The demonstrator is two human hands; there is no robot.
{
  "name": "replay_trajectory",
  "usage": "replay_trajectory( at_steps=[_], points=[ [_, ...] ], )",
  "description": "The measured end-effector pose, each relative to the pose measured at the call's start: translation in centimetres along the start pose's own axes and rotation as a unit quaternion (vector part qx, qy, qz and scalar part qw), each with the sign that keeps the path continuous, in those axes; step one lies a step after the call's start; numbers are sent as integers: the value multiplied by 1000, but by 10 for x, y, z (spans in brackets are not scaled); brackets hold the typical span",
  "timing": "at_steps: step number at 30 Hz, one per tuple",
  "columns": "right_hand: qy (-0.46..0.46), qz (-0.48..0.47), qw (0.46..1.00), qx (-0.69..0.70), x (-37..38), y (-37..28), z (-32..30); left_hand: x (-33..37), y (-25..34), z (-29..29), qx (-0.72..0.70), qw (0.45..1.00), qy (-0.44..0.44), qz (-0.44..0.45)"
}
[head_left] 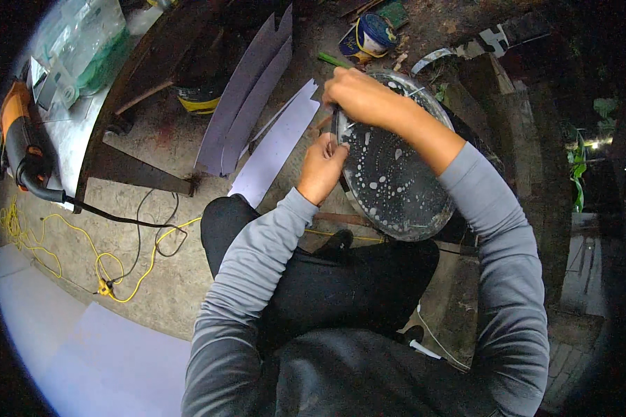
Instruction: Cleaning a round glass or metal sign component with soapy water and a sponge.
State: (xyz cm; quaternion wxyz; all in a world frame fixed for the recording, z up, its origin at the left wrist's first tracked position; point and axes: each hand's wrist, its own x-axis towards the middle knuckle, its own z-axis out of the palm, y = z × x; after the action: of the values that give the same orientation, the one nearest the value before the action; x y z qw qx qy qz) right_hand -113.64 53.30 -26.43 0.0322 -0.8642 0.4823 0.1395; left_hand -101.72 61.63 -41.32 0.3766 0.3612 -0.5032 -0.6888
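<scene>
A large round dark disc [396, 184] with a pale rim and whitish spots lies tilted in front of my knees, looking wet or speckled. Both hands are at its left edge. My left hand [323, 165] is closed, thumb against a narrow dark strip [336, 125] that runs along the rim between the hands. Higher up, my right hand [358, 94] reaches over the disc with its fingers curled; what they grip is hidden. Just beyond its knuckles a short green stick-like piece [332, 60] shows, and I cannot tell whether it is held.
Pale cut sheets [275, 149] stand and lean left of the disc. An orange-and-black power tool [24, 132] lies on a bench at the far left. A yellow cord [149, 267] loops over the concrete floor. A blue-and-white bucket [374, 35] stands beyond the disc.
</scene>
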Motion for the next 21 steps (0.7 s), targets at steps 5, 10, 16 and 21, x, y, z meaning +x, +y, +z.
replay_trajectory(
  at_steps=[5, 10, 16, 21],
  points=[
    [-53, -93, 993, -51, -9, -6, 1, -7, 5, 6, -124, 990, 67, -22],
    [-22, -82, 996, 8, 5, 41, -7, -9, 14, 2, -84, 995, 46, -30],
    [-11, -173, 983, 67, -6, 16, 6, -8, 18, -2, -18, 998, 53, -31],
    [-15, -194, 980, 39, -24, -21, 1, -7, 34, -7, -198, 980, 21, 2]
  ],
)
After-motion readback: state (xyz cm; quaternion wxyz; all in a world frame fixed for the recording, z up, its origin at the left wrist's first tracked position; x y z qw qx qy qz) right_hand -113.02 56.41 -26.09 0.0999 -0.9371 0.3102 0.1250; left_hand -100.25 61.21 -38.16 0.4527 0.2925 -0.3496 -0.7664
